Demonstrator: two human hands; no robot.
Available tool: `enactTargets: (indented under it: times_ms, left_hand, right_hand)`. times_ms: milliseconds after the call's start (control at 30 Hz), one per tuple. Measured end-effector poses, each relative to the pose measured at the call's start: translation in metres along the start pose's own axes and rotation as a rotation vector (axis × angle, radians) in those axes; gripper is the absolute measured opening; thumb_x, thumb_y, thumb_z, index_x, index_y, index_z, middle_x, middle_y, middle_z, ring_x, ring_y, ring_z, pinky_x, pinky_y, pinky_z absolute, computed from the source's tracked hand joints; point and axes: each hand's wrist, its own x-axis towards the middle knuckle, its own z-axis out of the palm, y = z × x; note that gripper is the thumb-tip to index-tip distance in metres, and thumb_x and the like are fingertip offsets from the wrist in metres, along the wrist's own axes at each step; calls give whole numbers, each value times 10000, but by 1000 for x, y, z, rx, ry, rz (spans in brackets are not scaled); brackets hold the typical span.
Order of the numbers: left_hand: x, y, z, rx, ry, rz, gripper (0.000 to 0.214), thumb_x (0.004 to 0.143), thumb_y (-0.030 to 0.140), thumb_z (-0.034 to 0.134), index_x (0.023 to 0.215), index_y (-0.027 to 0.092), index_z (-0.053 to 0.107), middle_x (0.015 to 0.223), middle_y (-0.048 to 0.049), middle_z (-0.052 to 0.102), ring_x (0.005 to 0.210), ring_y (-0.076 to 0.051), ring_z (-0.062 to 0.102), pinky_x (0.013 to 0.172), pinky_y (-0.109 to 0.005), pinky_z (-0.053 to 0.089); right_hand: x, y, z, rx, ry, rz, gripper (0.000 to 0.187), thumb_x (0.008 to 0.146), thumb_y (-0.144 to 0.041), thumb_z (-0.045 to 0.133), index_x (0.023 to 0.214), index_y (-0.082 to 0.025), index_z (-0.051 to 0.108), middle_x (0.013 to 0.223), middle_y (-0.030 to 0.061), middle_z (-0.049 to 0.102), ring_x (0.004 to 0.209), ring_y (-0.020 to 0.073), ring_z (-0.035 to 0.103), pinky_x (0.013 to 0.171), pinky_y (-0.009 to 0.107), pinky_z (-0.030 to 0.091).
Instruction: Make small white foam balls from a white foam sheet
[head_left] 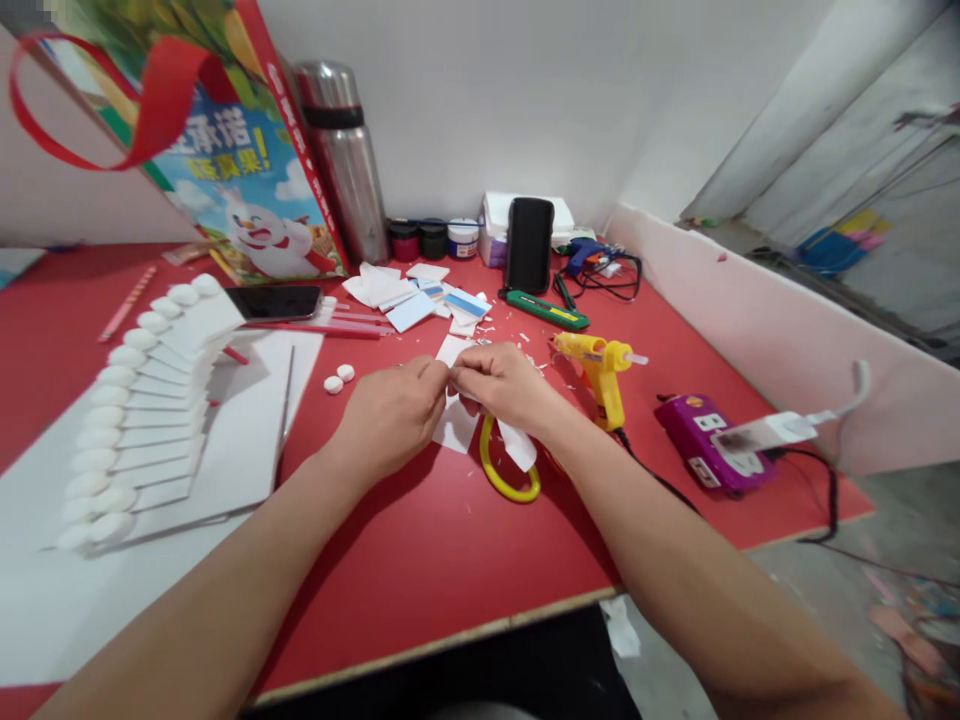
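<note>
My left hand (397, 412) and my right hand (501, 382) meet above the middle of the red table, fingertips pinched together. Whatever lies between the fingers is hidden. Beneath them are white paper pieces (454, 428). A yellow ring-shaped handle (514, 494), probably of scissors, shows below my right hand, partly covered by a white strip (519, 446). Two small white round pieces (334, 384) sit left of my left hand. Farther left stands a white stepped model (161, 435) edged with white round pieces, on a white board (45, 600).
On the right lie a yellow glue gun (596, 370) and a purple power strip (709, 445) with cables. Behind my hands are a green cutter knife (546, 309), card scraps (411, 310), a phone (276, 301), paint jars (433, 240), a steel flask (345, 165) and a printed bag (262, 215).
</note>
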Motion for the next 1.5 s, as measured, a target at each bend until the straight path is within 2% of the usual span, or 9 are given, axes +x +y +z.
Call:
enactTargets:
  times_ms: [233,433,600,767,933,1067,1200,1367,1500]
  left_hand:
    - [-2,-5,3,-239,-12,-7,242,1030,257,297,944,184,511,873,-72,607,751,-221,589,614,-318,364]
    - [-3,-7,1,-322,35,26,226,1010,215,356,925,176,562,884,-74,632,811,-215,600,719,-325,416]
    - [-4,-4,-3,-362,173,-21,252,1008,225,395,847,179,584,820,-41,616,749,-184,566,703,-313,392]
    - [-4,-3,-2,-351,183,-41,252,1011,246,415,840,178,588,807,-31,618,733,-176,555,679,-309,376]
    - [-5,-4,-3,-325,190,-7,260,1011,238,408,854,169,604,819,-42,621,735,-178,557,675,-309,381]
    - [-5,-4,-3,-334,188,-13,262,1011,237,402,888,163,621,840,-51,635,765,-184,573,693,-308,395]
    - [-4,-3,-3,-391,190,-50,257,1001,243,416,862,169,619,815,-43,636,739,-177,566,683,-303,394]
    - [-4,-3,-2,-521,182,-102,259,990,246,430,783,184,572,720,-5,585,665,-150,533,644,-284,379]
    - [-4,-1,-1,-568,168,-128,273,986,244,438,737,187,535,666,12,537,626,-140,499,618,-283,357]
  right_hand:
    - [2,6,1,131,-28,-34,197,809,-179,521,641,-152,620,417,-65,521,353,38,380,403,166,292]
    - [1,0,-5,309,-127,123,203,852,-192,574,672,-135,649,463,-30,578,317,48,414,343,164,305]
    - [0,-5,-7,620,-108,324,340,968,-323,537,739,-111,672,602,53,666,408,105,559,383,204,462]
    - [0,-4,-8,797,-177,423,229,975,-200,525,834,-88,668,721,87,702,526,126,642,485,220,552]
    - [-1,-5,-8,919,-286,499,217,989,-197,479,865,-102,630,691,52,641,561,134,631,525,245,572]
    - [-2,-6,-7,1018,-327,490,137,941,-193,574,827,-118,594,672,-7,544,525,75,510,489,186,497]
    - [-1,-6,-6,1027,-302,469,157,845,-179,704,786,-132,567,664,-20,525,482,29,374,439,139,371]
    - [-1,-7,-5,886,-198,399,260,699,-182,818,749,-137,567,642,-13,583,476,35,419,448,162,368]
    - [0,-6,-3,814,-154,380,244,668,-187,810,710,-141,574,593,-13,598,445,35,414,424,164,355]
